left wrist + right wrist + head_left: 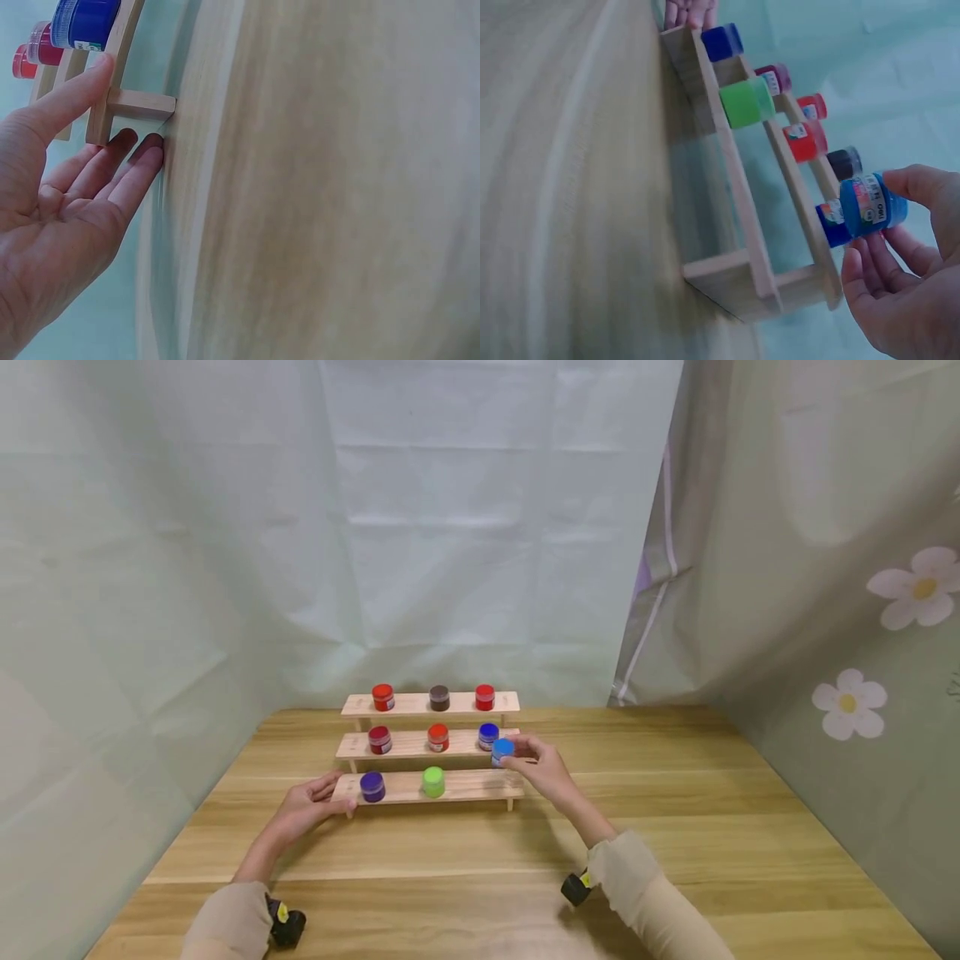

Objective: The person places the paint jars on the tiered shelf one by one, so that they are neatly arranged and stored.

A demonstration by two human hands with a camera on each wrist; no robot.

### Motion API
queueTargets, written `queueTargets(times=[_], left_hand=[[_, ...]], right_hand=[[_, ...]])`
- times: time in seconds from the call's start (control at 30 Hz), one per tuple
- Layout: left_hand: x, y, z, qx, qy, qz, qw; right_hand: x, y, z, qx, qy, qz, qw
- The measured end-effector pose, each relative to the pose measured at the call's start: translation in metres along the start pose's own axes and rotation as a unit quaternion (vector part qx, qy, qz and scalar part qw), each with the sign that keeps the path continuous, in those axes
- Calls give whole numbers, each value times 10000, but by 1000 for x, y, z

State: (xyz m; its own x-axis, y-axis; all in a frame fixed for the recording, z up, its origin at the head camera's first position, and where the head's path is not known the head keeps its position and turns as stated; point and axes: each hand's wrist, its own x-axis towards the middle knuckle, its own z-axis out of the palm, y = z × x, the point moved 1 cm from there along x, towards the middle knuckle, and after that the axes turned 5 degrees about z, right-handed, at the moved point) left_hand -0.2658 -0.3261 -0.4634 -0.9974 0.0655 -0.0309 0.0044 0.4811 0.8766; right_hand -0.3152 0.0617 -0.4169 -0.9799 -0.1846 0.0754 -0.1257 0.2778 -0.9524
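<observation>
A light blue paint jar (pixel 502 752) is pinched between the thumb and fingers of my right hand (pixel 542 768), above the right end of the lowest step. Its printed label shows in the right wrist view. My left hand (pixel 306 806) holds the left end of the three-step wooden stand (pixel 405 788), thumb against the board and fingers by the leg. On the lowest step stand a purple jar (pixel 372 787) and a lime green jar (pixel 433 782). Behind the held jar, a dark blue jar (pixel 488 735) sits on the middle step.
The middle step also bears a dark red jar (pixel 379 740) and an orange-red jar (pixel 438 737). Along the top step are two red jars, one at the left (pixel 383 697), and a dark brown jar (pixel 439 697). Pale curtains (pixel 480 568) hang behind the wooden table (pixel 420 877).
</observation>
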Motion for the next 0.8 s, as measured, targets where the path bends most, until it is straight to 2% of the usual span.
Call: queueTargets(times=[0.27, 0.63, 0.8], left_hand=[[1, 2, 3, 56, 29, -26, 10000], [8, 5, 7, 91, -118, -32, 9999], [9, 6, 6, 34, -76, -17, 10000]], right_hand=[[-2, 16, 16, -269, -244, 160, 9992], [-9, 29, 21, -426, -125, -121, 9989], [-23, 7, 19, -428, -212, -302, 9984]])
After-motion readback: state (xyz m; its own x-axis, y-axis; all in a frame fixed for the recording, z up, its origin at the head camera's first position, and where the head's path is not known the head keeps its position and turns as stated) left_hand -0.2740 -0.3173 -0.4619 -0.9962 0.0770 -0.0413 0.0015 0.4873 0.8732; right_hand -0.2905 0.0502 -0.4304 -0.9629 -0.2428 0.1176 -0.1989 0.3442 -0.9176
